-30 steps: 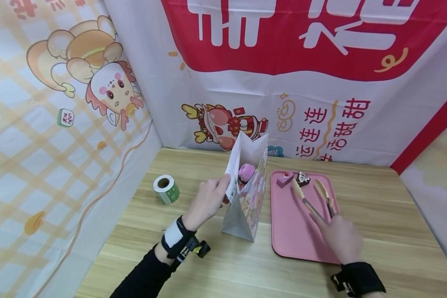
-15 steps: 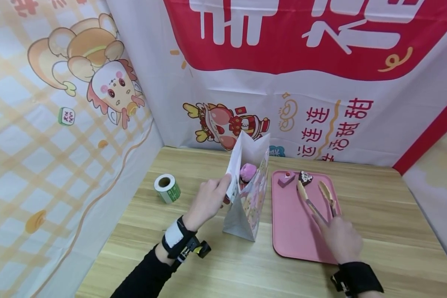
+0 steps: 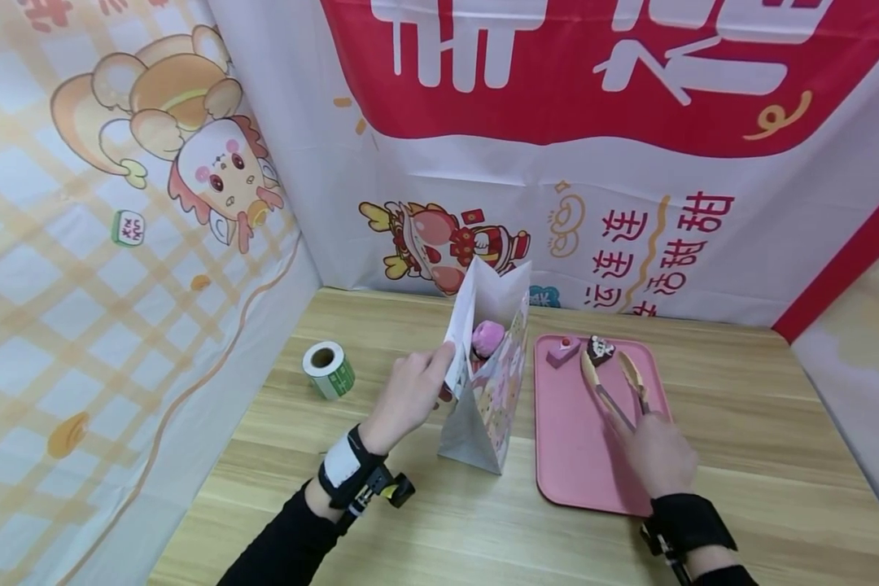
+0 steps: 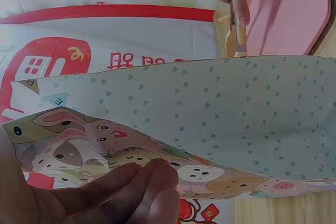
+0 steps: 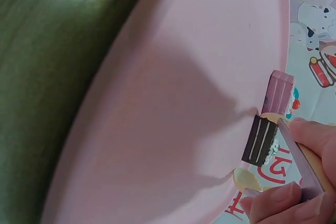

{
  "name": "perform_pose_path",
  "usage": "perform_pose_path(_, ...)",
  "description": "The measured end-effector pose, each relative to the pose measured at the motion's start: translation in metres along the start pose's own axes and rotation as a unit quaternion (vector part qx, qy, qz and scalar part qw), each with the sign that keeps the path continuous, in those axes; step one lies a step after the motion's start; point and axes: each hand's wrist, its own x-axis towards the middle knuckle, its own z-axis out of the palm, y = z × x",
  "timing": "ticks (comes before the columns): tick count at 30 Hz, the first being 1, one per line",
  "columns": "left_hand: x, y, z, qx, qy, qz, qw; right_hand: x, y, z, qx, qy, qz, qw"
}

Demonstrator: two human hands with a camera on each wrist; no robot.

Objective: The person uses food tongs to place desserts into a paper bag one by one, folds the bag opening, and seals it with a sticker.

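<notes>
My left hand (image 3: 408,399) grips the near-left rim of an upright paper bag (image 3: 492,407) printed with cartoon animals. A pink ball-shaped item (image 3: 487,338) shows inside the bag's mouth. In the left wrist view, the fingers (image 4: 152,182) lie against the bag's printed side. My right hand (image 3: 659,457) holds tongs (image 3: 608,399) over the pink tray (image 3: 567,464), their two tips spread apart. A dark chocolate cake slice (image 5: 259,140) sits between the tips in the right wrist view. Beside it on the tray is a pink-purple cake slice (image 3: 563,352) with a red topping.
On the wooden table (image 3: 293,496), a roll of green-and-white labels (image 3: 328,370) stands left of the bag. Printed cloth walls (image 3: 439,179) rise behind the table and along its left and right sides.
The right hand and tongs first shifted slightly right, then back left and a little forward, with the tips now on either side of the chocolate cake slice. The left hand stays on the bag.
</notes>
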Motion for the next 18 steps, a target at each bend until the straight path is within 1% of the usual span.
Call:
perform_pose_path(12, -0.0009, 0.0017, 0.0002, -0.002, 0.001, 0.000, 1.0000, 0.0063, -0.0019, -0.0015, -0.007, -0.013, -0.015, 0.9998)
perform_pose_path(18, -0.0005, 0.0014, 0.0010, 0.001, 0.001, 0.003, 1.0000, 0.0075, 0.0027, -0.0005, 0.000, -0.015, -0.009, 0.9998)
